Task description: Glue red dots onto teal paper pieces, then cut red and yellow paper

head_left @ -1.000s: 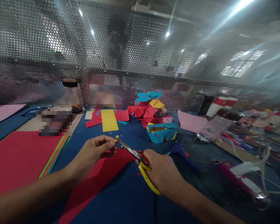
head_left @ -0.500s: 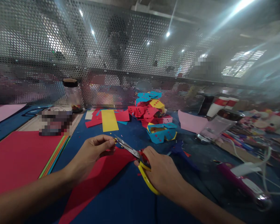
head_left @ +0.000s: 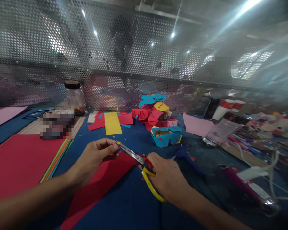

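My right hand (head_left: 166, 179) grips yellow-handled scissors (head_left: 144, 169), blades closed and pointing up-left. The blade tips meet a tiny yellow paper scrap (head_left: 118, 143) that my left hand (head_left: 96, 158) pinches between thumb and fingers. Both hands hover over a red paper sheet (head_left: 100, 185) lying on the blue table (head_left: 129, 207).
A stack of coloured sheets topped with red (head_left: 21, 163) lies at left. A pile of dotted paper boxes (head_left: 158, 118), a yellow strip (head_left: 112, 123) and a pink sheet (head_left: 196, 125) sit behind. A jar (head_left: 73, 97), a tipped jar (head_left: 220, 129) and a glue gun (head_left: 249, 188) are nearby.
The scissor blades, slightly apart a second ago, have closed on the yellow scrap. Both hands stayed almost in place.
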The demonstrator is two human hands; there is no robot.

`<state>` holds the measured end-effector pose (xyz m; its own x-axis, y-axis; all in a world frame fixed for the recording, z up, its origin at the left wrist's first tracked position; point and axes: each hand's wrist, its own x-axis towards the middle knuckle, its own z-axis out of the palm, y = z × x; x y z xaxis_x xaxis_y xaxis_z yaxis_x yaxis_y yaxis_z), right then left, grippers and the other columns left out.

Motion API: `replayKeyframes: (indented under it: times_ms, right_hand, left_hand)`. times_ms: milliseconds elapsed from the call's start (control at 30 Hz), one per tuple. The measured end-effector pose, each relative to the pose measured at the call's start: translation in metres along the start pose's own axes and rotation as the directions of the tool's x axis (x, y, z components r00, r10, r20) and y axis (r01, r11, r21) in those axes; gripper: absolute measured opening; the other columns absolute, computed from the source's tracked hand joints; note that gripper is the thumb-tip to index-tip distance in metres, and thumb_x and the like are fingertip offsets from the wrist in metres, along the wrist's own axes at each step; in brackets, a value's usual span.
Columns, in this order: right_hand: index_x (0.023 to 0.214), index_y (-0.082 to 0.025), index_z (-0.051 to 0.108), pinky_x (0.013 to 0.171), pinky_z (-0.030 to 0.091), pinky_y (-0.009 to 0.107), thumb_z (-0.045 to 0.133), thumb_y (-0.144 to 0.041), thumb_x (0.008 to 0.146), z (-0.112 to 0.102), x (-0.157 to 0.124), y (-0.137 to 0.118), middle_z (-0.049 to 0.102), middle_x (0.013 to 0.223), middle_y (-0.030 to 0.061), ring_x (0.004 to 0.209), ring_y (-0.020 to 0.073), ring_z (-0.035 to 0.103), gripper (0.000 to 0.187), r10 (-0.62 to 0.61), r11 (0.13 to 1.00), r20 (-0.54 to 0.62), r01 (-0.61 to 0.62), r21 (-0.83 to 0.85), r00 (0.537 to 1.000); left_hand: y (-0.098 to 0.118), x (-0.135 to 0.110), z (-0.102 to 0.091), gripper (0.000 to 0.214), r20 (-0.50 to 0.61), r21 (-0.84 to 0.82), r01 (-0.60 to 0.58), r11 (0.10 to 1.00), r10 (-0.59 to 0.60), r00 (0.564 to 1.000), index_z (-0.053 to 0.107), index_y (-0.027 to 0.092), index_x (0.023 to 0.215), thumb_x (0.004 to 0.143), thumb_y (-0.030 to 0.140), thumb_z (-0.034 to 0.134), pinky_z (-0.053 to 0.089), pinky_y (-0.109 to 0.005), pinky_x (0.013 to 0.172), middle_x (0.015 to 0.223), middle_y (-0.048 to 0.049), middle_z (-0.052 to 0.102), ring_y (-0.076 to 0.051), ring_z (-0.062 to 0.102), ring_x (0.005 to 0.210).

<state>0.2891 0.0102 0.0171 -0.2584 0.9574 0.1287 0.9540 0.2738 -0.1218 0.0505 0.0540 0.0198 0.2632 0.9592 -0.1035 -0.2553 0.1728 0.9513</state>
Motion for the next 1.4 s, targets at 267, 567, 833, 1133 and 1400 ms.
replayKeyframes:
  times_ms: [267, 567, 833, 1133, 1400]
  right_hand:
    - [0.083, -0.020, 0.055, 0.052, 0.016, 0.027, 0.068, -0.027, 0.084, -0.0028, 0.0004, -0.0001, 0.061, 0.068, -0.0019, 0.058, 0.0155, 0.057, 0.015, 0.010, 1.000, 0.013, -0.010, -0.028, 1.000]
    - [0.082, -0.019, 0.056, 0.052, 0.015, 0.028, 0.067, -0.026, 0.084, 0.0014, 0.0005, 0.0043, 0.062, 0.068, -0.0017, 0.056, 0.0147, 0.056, 0.013, 0.001, 0.999, 0.000, -0.001, -0.054, 1.000]
    - [0.079, -0.019, 0.056, 0.052, 0.015, 0.028, 0.066, -0.027, 0.085, 0.0006, 0.0013, 0.0029, 0.064, 0.068, -0.0008, 0.055, 0.0136, 0.055, 0.014, 0.020, 0.998, -0.008, -0.021, -0.058, 1.000]
    - [0.077, -0.020, 0.055, 0.051, 0.014, 0.028, 0.060, -0.030, 0.090, 0.0002, 0.0018, 0.0033, 0.062, 0.064, -0.0007, 0.052, 0.0137, 0.055, 0.017, 0.016, 0.996, -0.028, -0.019, -0.085, 0.999]
    - [0.079, -0.020, 0.055, 0.052, 0.017, 0.028, 0.061, -0.029, 0.090, 0.0010, 0.0015, 0.0046, 0.062, 0.066, -0.0005, 0.054, 0.0151, 0.057, 0.016, 0.015, 0.997, -0.018, -0.016, -0.082, 1.000]
  left_hand:
    - [-0.0006, 0.0023, -0.0012, 0.022, 0.012, 0.021, -0.010, 1.000, 0.010, 1.000, 0.075, 0.017, 0.079, 0.072, 0.035, 0.085, 0.052, -0.026, 0.075, 0.075, -0.0009, 0.066, -0.012, 0.059, 0.071]
    - [-0.0032, 0.0024, -0.0031, 0.024, -0.002, 0.003, -0.003, 1.000, 0.003, 1.000, 0.074, 0.017, 0.076, 0.070, 0.035, 0.087, 0.053, -0.026, 0.073, 0.072, -0.0004, 0.066, -0.012, 0.060, 0.069]
    - [-0.0020, 0.0021, -0.0027, 0.023, 0.010, 0.014, -0.003, 1.000, 0.003, 1.000, 0.073, 0.017, 0.078, 0.073, 0.036, 0.085, 0.053, -0.028, 0.075, 0.076, -0.0009, 0.066, -0.013, 0.060, 0.071]
    - [-0.0009, 0.0025, -0.0034, 0.022, 0.016, 0.037, 0.004, 0.999, -0.005, 1.000, 0.073, 0.018, 0.078, 0.076, 0.038, 0.081, 0.051, -0.029, 0.075, 0.076, -0.0012, 0.065, -0.014, 0.058, 0.073]
    - [-0.0004, 0.0011, -0.0019, 0.024, 0.020, 0.032, 0.007, 0.999, -0.007, 1.000, 0.073, 0.018, 0.077, 0.075, 0.039, 0.082, 0.051, -0.028, 0.076, 0.075, -0.0004, 0.064, -0.014, 0.058, 0.073]
